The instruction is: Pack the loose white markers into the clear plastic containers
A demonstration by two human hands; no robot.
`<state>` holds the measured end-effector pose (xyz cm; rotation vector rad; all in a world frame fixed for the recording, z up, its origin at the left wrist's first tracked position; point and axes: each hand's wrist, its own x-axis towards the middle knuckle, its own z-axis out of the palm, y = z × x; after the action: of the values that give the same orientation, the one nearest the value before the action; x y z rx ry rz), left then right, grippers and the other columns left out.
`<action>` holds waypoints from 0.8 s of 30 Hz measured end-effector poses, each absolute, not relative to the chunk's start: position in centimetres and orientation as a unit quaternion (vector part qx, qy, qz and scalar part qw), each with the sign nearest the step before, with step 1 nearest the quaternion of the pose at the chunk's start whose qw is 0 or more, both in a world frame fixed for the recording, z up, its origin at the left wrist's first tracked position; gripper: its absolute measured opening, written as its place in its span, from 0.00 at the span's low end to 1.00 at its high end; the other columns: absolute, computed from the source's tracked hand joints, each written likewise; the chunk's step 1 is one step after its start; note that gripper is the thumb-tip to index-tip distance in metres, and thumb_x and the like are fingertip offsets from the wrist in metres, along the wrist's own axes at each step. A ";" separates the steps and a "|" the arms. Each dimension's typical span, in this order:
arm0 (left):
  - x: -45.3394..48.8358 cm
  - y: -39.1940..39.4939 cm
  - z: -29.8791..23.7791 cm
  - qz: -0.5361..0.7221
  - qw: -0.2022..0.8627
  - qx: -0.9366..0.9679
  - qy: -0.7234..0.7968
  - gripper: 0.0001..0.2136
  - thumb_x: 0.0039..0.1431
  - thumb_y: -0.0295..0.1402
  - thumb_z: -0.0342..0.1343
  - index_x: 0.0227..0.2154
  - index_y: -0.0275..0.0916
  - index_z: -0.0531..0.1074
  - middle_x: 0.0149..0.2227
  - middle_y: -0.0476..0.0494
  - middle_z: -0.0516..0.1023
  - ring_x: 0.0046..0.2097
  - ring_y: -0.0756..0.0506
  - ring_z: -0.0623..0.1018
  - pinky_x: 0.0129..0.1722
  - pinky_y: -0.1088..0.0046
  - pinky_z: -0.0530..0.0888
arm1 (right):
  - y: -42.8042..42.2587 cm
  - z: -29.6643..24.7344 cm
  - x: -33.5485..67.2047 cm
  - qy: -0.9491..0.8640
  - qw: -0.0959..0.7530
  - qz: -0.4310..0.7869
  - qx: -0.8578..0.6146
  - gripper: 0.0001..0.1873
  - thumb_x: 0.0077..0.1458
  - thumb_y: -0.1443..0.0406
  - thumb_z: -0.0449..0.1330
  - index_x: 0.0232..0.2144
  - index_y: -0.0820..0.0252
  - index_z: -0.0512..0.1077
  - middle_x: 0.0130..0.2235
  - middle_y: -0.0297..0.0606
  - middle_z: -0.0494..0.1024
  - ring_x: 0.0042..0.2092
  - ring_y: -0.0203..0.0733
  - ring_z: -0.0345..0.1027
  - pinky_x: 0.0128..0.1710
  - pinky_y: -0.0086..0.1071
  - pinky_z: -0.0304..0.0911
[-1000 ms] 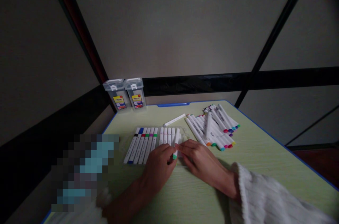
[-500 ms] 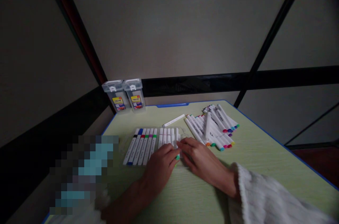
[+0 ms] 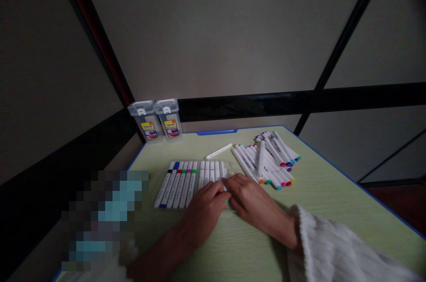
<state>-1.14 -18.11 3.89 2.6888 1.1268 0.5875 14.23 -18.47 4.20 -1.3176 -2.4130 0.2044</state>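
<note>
Green-ended marker: its upper body (image 3: pixel 222 169) lies at the right end of the row of white markers (image 3: pixel 176 186) in the clear plastic tray (image 3: pixel 234 168); a second ago it stood tilted above the row, green end clear of the hands. Now only a sliver of green shows between them.
Left hand (image 3: pixel 204 208): bent over the tray, thumb reaching further right than half a second ago, across the marker's near end.
Right hand (image 3: pixel 249 193): fingertips beside the marker, much as before.
Grip: fingers close together on both hands; the knuckles hide the contact, so I cannot tell whether either pinches the marker or merely presses it.
Loose marker (image 3: pixel 218 152): unmoved behind the tray.
Marker pile (image 3: pixel 262 160): unchanged, to the right.
Lidded boxes (image 3: pixel 171 124): two, upright at the far left corner.
</note>
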 end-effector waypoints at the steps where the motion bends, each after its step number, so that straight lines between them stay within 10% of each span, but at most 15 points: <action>1: -1.2 -18.1 3.9 0.198 0.088 0.900 0.379 0.09 0.52 0.19 0.48 0.33 0.36 0.70 0.32 0.47 0.67 0.36 0.48 0.67 0.35 0.74 0.66 | -18.4 4.2 14.2 -0.859 0.190 0.072 -0.471 0.12 0.49 0.74 0.50 0.37 0.64 0.67 0.34 0.41 0.70 0.38 0.43 0.61 0.39 0.36 0.58; 24: -1.3 -18.0 3.6 0.214 0.112 0.883 0.403 0.11 0.52 0.23 0.52 0.40 0.37 0.68 0.35 0.46 0.70 0.39 0.46 0.69 0.39 0.68 0.70 | -18.5 4.3 14.2 -0.848 0.178 0.102 -0.489 0.11 0.50 0.76 0.47 0.35 0.65 0.65 0.34 0.41 0.68 0.38 0.41 0.61 0.39 0.31 0.57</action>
<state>-1.29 -18.02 3.65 2.5913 1.1840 0.6281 14.24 -18.50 4.34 -1.3825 -2.3990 0.2892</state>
